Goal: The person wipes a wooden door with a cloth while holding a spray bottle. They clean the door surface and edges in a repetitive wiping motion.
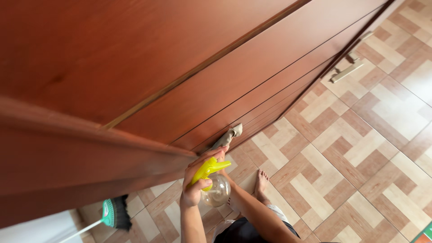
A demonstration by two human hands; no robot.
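Mostly hidden: right hand [220, 158], tucked behind the spray bottle [214, 184] and the left hand [196, 182], only fingertips showing at the cabinet edge, so grip on the grey cloth [228, 136] hard to judge, apparently pinching its lower end. Cloth pressed flat against the lower red-brown cabinet [252, 76] front, at about one o'clock from the bottle, just above the floor line. Left hand closed round the neck of the clear round bottle, fingers wrapped over the yellow trigger head [209, 168], nozzle aimed toward three o'clock. Bottle contents impossible to make out. Bare foot [261, 183] just beside the bottle at three o'clock, standing on the tan-and-cream patterned tile floor [360, 148]. Broom [114, 213] at eight o'clock, green collar with dark bristles, white handle cut off by the lower edge. Metal door handle [347, 71] far off at one o'clock, blurred. Corner of a green and red thing clipped at the lower right, kind unclear
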